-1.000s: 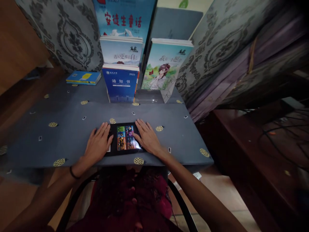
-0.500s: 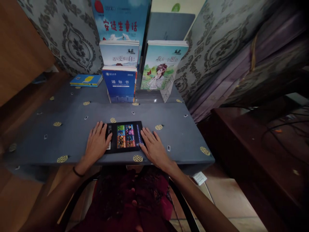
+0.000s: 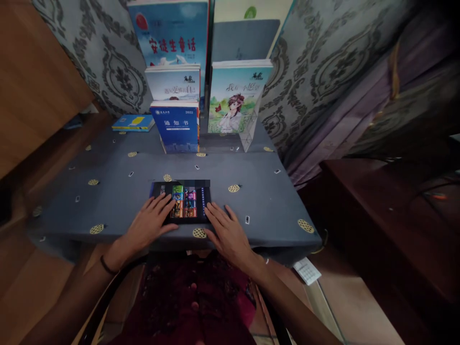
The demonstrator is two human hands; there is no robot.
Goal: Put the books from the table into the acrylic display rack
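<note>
A black book [image 3: 200, 203] with rows of small coloured pictures on its cover lies flat near the front of the table. My left hand [image 3: 153, 218] rests over the book's left part, fingers stretched out and covering some of the pictures. At the book's right edge lies my right hand [image 3: 228, 230], palm down, its fingertips touching the cover's lower right side and its thumb pointing toward the near edge. Both hands are open, and neither grips the book. A pixelated patch hides part of the book's far edge.
The table [image 3: 266, 201] wears a grey cloth with pineapple prints. Behind the book stand a blue booklet [image 3: 176, 129] and a green-covered book [image 3: 233, 103] in a clear rack. A thin stack of blue books [image 3: 132, 122] lies back left. Right of the table is a dark red cabinet [image 3: 359, 191].
My left hand has slid from the book's left edge inward over the cover. My right hand stays by the right edge, slightly lower. The view has shifted a little.
</note>
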